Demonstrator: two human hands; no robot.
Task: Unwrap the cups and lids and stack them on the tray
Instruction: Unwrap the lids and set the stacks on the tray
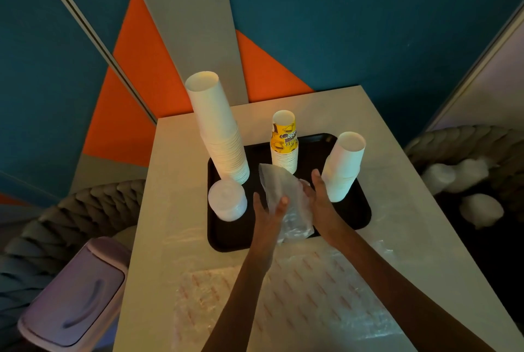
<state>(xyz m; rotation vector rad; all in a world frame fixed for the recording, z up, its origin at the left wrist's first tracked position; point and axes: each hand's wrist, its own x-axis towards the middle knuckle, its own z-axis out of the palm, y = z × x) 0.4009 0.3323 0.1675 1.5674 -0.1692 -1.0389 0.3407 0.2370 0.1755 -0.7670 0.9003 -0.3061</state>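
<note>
Over the black tray [360,209], a person works a clear wrap [280,190] between both hands. The left hand [266,215] keeps its fingers straight and spread, with the thumb laid on the wrap's face. The right hand [321,201] curls its fingers into the other side, thumb up. Whether anything is inside cannot be made out. On the tray stand a tall cup stack [218,130], a yellow stack [284,141], a short stack [344,167] and the lids [226,200]. Best, I'd judge, to peel the film low and slowly, keeping arms clear of the tall stack, and to set the wrap down off the tray.
</note>
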